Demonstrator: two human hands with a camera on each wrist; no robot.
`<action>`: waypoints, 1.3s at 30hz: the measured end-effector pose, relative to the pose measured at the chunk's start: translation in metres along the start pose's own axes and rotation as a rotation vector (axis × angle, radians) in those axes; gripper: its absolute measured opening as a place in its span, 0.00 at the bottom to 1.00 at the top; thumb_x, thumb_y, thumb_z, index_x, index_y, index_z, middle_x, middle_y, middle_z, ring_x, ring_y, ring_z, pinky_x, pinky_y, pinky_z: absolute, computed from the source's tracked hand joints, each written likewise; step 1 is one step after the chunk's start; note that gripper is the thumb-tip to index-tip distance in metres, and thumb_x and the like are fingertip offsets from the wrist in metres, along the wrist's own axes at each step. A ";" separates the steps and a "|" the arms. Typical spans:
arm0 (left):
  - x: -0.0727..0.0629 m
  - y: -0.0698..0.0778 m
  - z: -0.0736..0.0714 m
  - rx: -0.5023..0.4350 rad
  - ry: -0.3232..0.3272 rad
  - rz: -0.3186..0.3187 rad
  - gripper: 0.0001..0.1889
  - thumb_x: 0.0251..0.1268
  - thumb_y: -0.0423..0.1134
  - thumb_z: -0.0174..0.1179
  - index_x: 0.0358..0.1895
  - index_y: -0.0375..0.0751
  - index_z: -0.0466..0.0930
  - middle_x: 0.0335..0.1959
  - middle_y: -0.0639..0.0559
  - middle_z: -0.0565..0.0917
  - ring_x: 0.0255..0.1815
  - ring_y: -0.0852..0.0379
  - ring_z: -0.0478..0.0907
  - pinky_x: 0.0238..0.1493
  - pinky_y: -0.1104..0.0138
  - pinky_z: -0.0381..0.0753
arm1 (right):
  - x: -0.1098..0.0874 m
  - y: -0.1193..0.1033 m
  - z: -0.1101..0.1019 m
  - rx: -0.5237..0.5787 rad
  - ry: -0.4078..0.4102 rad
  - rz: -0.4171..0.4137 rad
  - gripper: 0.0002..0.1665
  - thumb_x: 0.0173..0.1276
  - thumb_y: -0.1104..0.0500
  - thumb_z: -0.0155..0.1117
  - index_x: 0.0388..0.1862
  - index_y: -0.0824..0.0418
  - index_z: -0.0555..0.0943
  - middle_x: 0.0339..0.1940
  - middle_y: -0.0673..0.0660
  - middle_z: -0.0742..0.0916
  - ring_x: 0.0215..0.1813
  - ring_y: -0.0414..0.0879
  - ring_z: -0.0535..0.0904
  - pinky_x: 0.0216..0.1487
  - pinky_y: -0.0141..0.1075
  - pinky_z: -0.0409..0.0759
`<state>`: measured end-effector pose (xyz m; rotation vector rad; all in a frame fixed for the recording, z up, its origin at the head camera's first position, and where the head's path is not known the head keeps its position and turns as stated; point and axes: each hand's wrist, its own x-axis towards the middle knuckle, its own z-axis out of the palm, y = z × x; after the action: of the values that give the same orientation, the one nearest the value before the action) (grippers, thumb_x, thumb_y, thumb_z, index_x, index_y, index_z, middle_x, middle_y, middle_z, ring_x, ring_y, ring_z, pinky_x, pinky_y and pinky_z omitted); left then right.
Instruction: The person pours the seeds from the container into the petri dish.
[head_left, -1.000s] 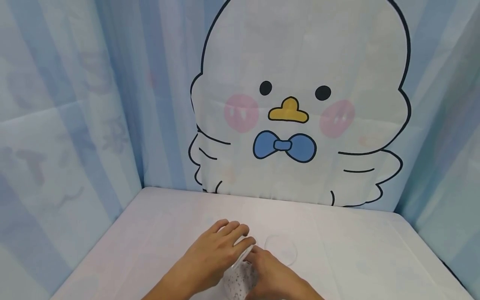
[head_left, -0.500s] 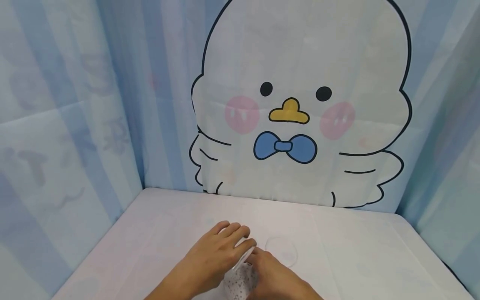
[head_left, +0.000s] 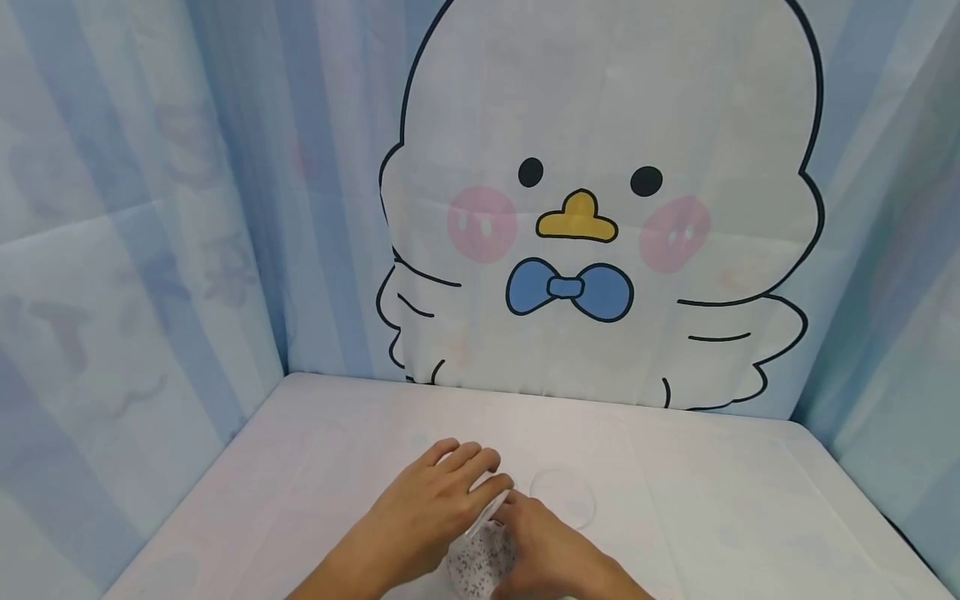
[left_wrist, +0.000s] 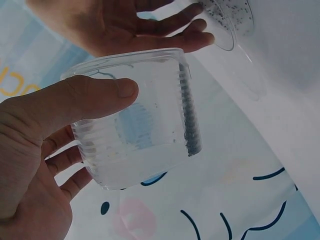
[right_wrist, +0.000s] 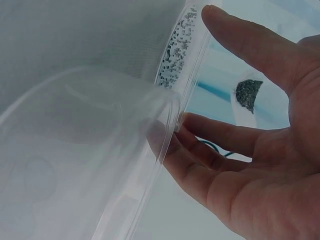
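My left hand [head_left: 427, 517] grips a clear plastic tub [left_wrist: 150, 125], thumb across its near side and fingers behind. The tub is tilted, with dark granules [left_wrist: 189, 115] packed along one wall. In the head view its pale edge shows between my hands. My right hand [head_left: 551, 550] holds a second clear plastic container [head_left: 480, 562] with dark specks scattered inside, close under the tipped tub. The right wrist view shows the thumb and fingers of this hand at the clear rim [right_wrist: 172, 117], with specks [right_wrist: 175, 55] beyond it. Part of the second container is hidden by my hands.
A clear round lid-like ring [head_left: 562, 500] lies on the pale table cover [head_left: 712, 492] just beyond my right hand. A fabric backdrop [head_left: 337, 208] with a cartoon bird stands behind the table, and curtains [head_left: 112, 250] hang at both sides.
The dark specks in the second container have become denser. Both hands and the tilted tub stay in nearly the same place.
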<state>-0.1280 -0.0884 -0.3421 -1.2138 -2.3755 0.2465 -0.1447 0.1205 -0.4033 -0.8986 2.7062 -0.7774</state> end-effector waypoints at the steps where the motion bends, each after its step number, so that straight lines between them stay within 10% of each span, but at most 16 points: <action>1: 0.000 0.000 0.000 0.001 -0.001 0.000 0.39 0.43 0.40 0.85 0.64 0.54 0.78 0.58 0.57 0.76 0.59 0.58 0.72 0.65 0.63 0.74 | 0.000 0.000 0.000 -0.003 -0.001 0.005 0.53 0.38 0.46 0.91 0.66 0.58 0.81 0.67 0.52 0.82 0.63 0.46 0.80 0.60 0.40 0.84; 39: -0.001 0.001 -0.002 0.010 0.028 0.024 0.39 0.40 0.42 0.86 0.62 0.55 0.78 0.57 0.58 0.76 0.58 0.59 0.72 0.63 0.65 0.74 | -0.002 -0.001 -0.001 0.097 -0.015 0.033 0.45 0.38 0.44 0.91 0.59 0.47 0.83 0.58 0.42 0.83 0.57 0.37 0.78 0.55 0.34 0.81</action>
<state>-0.1256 -0.0883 -0.3407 -1.2335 -2.3349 0.2471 -0.1433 0.1213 -0.4017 -0.8327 2.6377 -0.8832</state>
